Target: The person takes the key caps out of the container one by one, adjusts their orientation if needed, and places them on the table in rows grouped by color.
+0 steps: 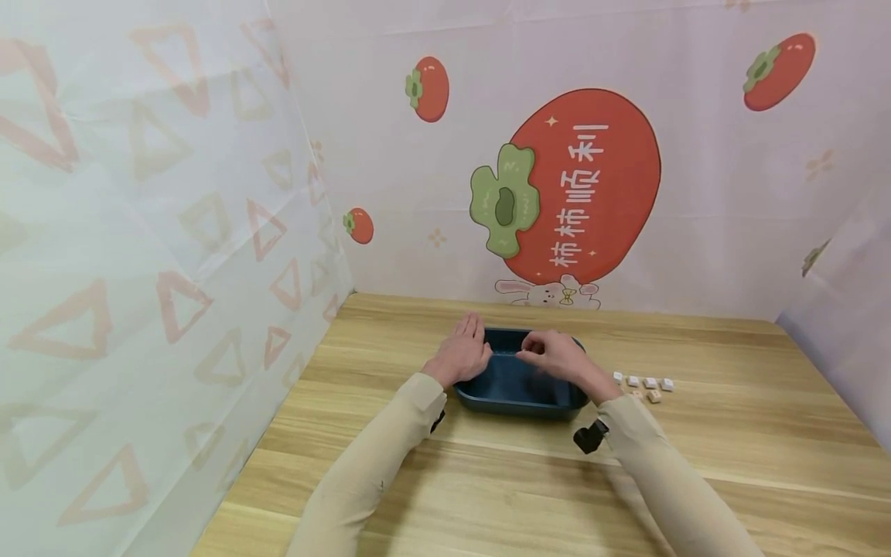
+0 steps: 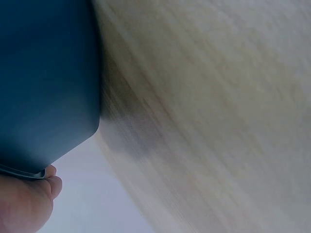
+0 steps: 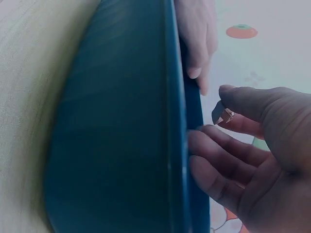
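Observation:
A dark blue rectangular tray (image 1: 511, 410) stands on the wooden table. My left hand (image 1: 462, 356) rests on the tray's left rim, its fingers straight and pointing away from me; in the left wrist view that hand (image 2: 24, 204) shows beside the rim at the lower left. Over the tray's right half is my right hand (image 1: 557, 356). In the right wrist view, its thumb and index finger pinch a small block (image 3: 225, 113) with an orange mark on one face. The other fingers (image 3: 214, 155) curl loosely near the rim.
To the right of the tray lie several small blocks (image 1: 650, 383) in two rows, white at the back and orange-tinted (image 1: 654, 397) in front. The right forearm partly covers the front row. Printed cloth walls (image 1: 418, 178) border the table (image 1: 487, 487) at the back and sides.

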Available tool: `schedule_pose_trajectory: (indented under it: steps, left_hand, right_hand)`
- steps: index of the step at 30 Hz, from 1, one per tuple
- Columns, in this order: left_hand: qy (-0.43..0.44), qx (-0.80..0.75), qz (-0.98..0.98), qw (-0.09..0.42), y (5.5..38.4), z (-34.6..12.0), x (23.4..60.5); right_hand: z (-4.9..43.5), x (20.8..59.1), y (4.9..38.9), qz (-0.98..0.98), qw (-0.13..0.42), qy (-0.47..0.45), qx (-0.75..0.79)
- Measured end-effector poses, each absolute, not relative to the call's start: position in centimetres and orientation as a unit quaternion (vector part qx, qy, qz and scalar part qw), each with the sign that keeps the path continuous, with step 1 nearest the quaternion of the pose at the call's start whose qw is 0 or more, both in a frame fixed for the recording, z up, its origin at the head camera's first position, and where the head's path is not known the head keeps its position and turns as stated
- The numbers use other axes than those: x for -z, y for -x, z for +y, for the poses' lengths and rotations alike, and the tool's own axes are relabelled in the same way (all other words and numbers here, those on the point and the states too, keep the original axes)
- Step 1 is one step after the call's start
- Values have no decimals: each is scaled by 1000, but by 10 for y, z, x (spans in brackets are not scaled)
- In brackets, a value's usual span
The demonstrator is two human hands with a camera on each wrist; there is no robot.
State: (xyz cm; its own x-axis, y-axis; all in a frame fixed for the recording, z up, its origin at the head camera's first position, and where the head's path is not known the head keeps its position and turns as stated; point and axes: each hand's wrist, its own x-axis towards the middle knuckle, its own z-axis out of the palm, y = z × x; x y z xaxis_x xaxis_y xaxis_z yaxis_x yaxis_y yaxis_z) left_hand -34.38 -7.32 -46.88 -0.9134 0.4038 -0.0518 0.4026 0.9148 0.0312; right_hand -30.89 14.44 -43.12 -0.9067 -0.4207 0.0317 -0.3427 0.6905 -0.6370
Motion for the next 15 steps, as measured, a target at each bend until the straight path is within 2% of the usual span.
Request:
schedule_pose_trajectory:
  steps: [7,15]
  left_hand:
    - [-205,-6,978,28,344,-73,471]
    - [-210,-5,977,32,343,-74,467]
  right_hand:
    - [147,425,303,923,2,222,315]
    - [158,417,297,921,3,223,319]
